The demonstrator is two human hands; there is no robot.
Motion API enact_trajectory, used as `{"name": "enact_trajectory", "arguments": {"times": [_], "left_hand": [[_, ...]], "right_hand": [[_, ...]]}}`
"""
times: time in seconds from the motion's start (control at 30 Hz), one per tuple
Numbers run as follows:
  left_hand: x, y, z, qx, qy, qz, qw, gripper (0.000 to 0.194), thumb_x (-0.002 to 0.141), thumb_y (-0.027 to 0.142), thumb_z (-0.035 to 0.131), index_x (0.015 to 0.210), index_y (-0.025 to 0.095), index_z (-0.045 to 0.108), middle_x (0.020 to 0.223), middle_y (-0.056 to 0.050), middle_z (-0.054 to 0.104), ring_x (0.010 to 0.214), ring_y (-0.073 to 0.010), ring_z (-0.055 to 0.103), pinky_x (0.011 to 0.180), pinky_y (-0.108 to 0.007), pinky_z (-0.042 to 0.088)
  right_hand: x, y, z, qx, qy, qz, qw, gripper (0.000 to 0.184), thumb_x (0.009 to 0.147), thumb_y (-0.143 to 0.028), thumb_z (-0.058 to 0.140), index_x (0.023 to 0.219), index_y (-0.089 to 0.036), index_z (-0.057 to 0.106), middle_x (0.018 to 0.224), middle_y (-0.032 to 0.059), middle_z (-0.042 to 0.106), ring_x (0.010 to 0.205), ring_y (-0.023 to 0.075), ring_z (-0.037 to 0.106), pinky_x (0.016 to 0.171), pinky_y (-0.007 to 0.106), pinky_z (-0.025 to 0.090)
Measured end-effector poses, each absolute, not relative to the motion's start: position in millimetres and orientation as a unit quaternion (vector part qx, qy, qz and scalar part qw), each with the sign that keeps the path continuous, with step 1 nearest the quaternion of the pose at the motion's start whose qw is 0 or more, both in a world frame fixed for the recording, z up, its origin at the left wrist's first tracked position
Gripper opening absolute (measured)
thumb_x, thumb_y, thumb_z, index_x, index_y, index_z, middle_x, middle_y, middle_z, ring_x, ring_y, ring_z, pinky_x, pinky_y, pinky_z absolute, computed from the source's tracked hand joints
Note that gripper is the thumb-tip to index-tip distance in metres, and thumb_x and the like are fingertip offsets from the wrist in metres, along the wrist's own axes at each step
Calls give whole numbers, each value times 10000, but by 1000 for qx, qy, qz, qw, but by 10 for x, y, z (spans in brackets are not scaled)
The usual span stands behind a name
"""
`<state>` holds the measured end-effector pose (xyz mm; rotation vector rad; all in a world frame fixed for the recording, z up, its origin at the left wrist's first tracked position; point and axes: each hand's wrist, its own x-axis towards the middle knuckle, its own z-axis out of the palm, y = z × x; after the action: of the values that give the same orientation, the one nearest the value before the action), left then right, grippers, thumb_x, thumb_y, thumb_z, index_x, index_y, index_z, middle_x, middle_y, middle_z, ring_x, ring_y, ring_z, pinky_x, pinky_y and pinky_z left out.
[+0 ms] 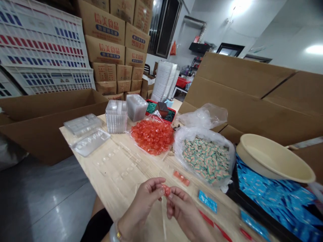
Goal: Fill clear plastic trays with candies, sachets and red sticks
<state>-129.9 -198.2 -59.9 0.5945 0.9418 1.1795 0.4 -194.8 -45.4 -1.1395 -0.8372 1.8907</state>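
Note:
My left hand [146, 198] and my right hand [183, 210] meet over the near edge of the wooden table [118, 168]. Both pinch one small red wrapped candy [166, 190] between their fingertips. Just beyond the hands a few loose red candies [181, 178] lie on the table. Farther back sits an open plastic bag of red candies [152, 136]. To its right is a bag of striped green-and-pink candies [205, 159].
Clear plastic trays [87, 132] and stacked clear containers [116, 116] stand at the table's back left. A cream basin [274, 163] rests over blue packets [275, 198] at the right; a blue packet [207, 201] lies loose. Open cardboard boxes [249, 97] flank the table.

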Motion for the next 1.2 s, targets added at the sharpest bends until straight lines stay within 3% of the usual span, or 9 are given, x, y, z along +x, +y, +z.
{"name": "enact_trajectory", "arguments": {"times": [0.13, 0.47, 0.67, 0.83, 0.9, 0.97, 1.07, 1.2], "left_hand": [[-1281, -1952, -617, 259, 413, 525, 698, 304, 604, 162, 681, 893, 103, 610, 646, -12, 596, 600, -95, 502, 577, -214, 369], [-1154, -1949, -591, -10, 216, 507, 834, 299, 583, 81, 673, 863, 136, 585, 678, -15, 600, 604, -66, 534, 624, -177, 385], [-1196, -1886, -614, 114, 310, 494, 804, 342, 655, 193, 649, 979, 118, 569, 683, -9, 576, 579, -58, 491, 549, -177, 338], [-1203, -1833, -630, 202, 409, 454, 765, 387, 571, 243, 713, 914, 115, 586, 612, 19, 550, 504, -47, 426, 502, -189, 283], [-1182, -1813, -645, 182, 420, 434, 776, 380, 561, 284, 709, 878, 115, 585, 607, 11, 557, 481, -49, 416, 497, -196, 273], [-1152, -1788, -670, 160, 435, 433, 773, 366, 544, 300, 706, 838, 120, 584, 599, 13, 553, 479, -52, 417, 500, -198, 272], [-1112, -1727, -710, 145, 442, 432, 772, 332, 532, 290, 692, 802, 130, 584, 575, 26, 530, 492, -57, 421, 501, -196, 262], [-1081, -1581, -735, 166, 413, 396, 803, 291, 547, 241, 651, 805, 124, 587, 588, 26, 524, 484, -51, 396, 483, -193, 231]], "right_hand": [[28, -1907, -518, -465, -362, 718, 370, 273, 605, -355, 691, 597, -150, 511, 435, -52, 476, 300, 32, 344, 317, 164, 291], [16, -1923, -580, -369, -221, 768, 475, 263, 630, -308, 681, 565, -162, 471, 436, -88, 380, 334, -2, 242, 331, 130, 190], [49, -1862, -682, -453, -353, 693, 435, 278, 623, -361, 666, 582, -162, 477, 383, -89, 375, 320, 14, 268, 338, 144, 219], [103, -1852, -798, -520, -440, 616, 396, 290, 639, -401, 615, 572, -170, 451, 422, -82, 375, 317, 29, 292, 321, 160, 249], [137, -1869, -817, -525, -495, 564, 402, 217, 706, -377, 556, 658, -173, 499, 505, -46, 454, 391, 64, 405, 371, 180, 339], [182, -1875, -808, -512, -591, 479, 399, 164, 752, -318, 521, 843, -185, 550, 702, 16, 552, 598, 117, 532, 533, 226, 442], [256, -1832, -766, -481, -723, 362, 340, 222, 793, -234, 476, 1004, -218, 545, 912, 60, 565, 833, 156, 542, 736, 274, 439], [318, -1688, -708, -489, -786, 291, 241, 206, 820, -172, 416, 974, -204, 549, 873, 57, 584, 817, 155, 553, 728, 269, 437]]}}
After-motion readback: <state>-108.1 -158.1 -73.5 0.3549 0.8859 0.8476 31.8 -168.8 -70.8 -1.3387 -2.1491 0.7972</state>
